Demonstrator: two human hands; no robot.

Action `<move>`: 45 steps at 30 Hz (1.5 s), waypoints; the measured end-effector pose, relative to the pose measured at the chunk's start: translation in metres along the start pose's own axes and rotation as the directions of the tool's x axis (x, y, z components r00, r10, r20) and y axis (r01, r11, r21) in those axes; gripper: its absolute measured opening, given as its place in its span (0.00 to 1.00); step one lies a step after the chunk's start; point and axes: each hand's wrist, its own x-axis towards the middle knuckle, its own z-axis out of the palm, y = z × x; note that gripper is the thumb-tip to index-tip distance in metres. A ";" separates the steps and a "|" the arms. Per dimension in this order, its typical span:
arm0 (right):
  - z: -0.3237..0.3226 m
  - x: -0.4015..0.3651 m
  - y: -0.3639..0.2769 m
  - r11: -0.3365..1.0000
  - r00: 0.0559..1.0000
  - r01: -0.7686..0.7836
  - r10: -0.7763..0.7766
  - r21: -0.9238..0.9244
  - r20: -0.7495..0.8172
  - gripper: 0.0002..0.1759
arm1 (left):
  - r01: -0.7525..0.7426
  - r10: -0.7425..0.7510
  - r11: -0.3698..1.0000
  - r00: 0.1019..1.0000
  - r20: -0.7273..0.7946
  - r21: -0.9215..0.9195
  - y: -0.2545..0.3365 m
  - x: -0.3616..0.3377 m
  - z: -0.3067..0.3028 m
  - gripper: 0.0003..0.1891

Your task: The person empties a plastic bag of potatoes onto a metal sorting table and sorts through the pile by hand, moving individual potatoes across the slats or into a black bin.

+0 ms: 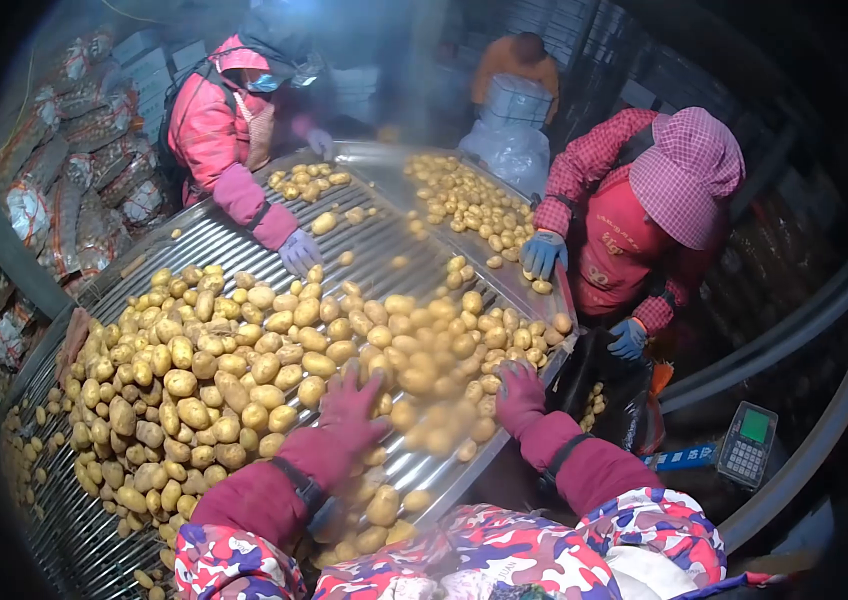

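Observation:
Potatoes (194, 380) lie in a big heap on a metal roller table (234, 235), which has ridged bars. My left hand (352, 408), in a dark pink glove, rests against the near side of the heap with its fingers spread. Near the table's right edge, my right hand (521, 396), gloved alike, touches potatoes with its fingers apart. Between my hands runs a band of potatoes, partly blurred by a smear in the view. A few potatoes (382, 505) sit close to my body below my left hand.
Across the table a person in pink (209, 130) reaches onto the bars. On the right a person in a checked hat (644, 200) handles potatoes at a side tray (464, 235). Filled net sacks (74, 190) are stacked left. A scale display (747, 445) stands lower right.

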 end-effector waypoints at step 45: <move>0.003 0.006 0.008 1.000 0.997 -0.023 0.023 -0.001 0.080 0.26 | 0.492 -0.423 0.840 0.858 -0.292 0.227 -0.121 -0.194 -0.032 0.51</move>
